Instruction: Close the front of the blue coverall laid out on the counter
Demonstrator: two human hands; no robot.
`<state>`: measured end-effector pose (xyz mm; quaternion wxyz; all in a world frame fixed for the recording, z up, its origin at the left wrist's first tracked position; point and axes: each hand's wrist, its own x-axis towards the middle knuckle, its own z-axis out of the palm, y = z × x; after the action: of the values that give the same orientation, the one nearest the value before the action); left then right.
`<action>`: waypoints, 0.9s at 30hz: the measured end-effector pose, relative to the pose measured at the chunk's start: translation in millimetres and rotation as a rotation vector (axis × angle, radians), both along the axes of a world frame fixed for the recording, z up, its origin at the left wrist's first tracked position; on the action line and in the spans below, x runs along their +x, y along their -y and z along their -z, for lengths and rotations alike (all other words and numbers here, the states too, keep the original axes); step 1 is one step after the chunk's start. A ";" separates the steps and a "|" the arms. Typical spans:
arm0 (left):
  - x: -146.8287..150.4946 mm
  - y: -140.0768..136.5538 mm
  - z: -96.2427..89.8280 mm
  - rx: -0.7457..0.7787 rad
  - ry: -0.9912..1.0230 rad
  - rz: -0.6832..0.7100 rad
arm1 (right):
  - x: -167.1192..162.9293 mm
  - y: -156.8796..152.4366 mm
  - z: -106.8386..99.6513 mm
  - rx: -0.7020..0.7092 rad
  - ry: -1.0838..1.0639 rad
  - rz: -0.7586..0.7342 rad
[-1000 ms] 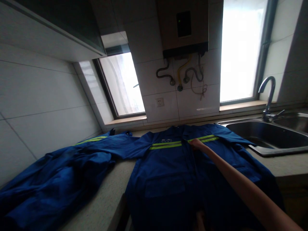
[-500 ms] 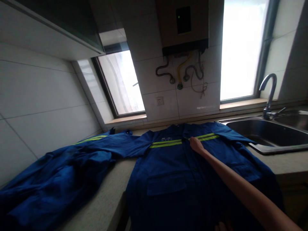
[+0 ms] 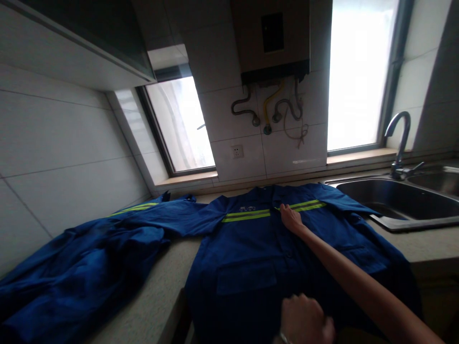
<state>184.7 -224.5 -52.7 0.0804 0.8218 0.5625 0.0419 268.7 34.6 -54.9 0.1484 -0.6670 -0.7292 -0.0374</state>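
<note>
A blue work jacket (image 3: 251, 248) with yellow reflective stripes lies flat, front up, on the counter (image 3: 161, 296). Its left sleeve (image 3: 107, 248) trails off to the left in a crumpled heap. My right hand (image 3: 291, 218) reaches far forward and rests flat on the front closure, fingertips touching the chest stripe. My left hand (image 3: 304, 320) is at the bottom of the view, fingers curled, on the jacket's lower front near the hem. What it grips is partly hidden in the dark.
A steel sink (image 3: 401, 203) with a curved tap (image 3: 399, 143) sits right of the jacket. A tiled wall runs along the left. Two windows, a wall socket (image 3: 237, 151) and a water heater (image 3: 270, 40) with hoses stand behind the counter.
My left hand has come up into view at the bottom onto the jacket's lower front. My right hand stays near the chest stripe, shifted slightly.
</note>
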 end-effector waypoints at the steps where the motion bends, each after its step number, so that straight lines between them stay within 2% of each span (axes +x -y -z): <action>1: -10.8 -26.0 -10.6 0.000 0.031 -0.055 | 0.8 0.4 0.0 -0.002 0.005 -0.026; 3: -34.0 -84.8 -27.6 0.050 0.120 -0.139 | 2.3 0.8 0.1 -0.009 0.008 -0.073; 5: -54.3 -145.7 -34.1 0.117 0.199 -0.231 | 3.2 -0.1 0.8 -0.009 0.002 -0.100; 8: -70.7 -223.9 -25.6 0.170 0.356 -0.317 | 3.6 -3.8 3.0 0.007 -0.016 -0.120; 11: -71.8 -273.5 -10.2 0.175 0.403 -0.331 | 4.2 -8.1 6.3 0.026 -0.030 -0.158; 14: -68.6 -298.4 0.8 0.172 0.429 -0.327 | 4.8 -9.9 8.9 0.034 -0.032 -0.181; 17: -67.3 -311.4 8.3 0.185 0.455 -0.309 | 3.0 -10.1 8.9 0.081 -0.033 -0.197; 20: -67.0 -320.5 15.4 0.199 0.466 -0.273 | -1.9 -13.2 5.7 0.143 -0.014 -0.222; 27: -69.0 -331.5 24.0 0.195 0.428 -0.238 | -9.9 -30.5 -2.9 0.127 0.102 -0.276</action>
<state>115.6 107.0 -76.7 0.1124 0.7262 0.6186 0.2780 258.8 65.1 -52.0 0.1567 -0.5468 -0.8167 -0.0966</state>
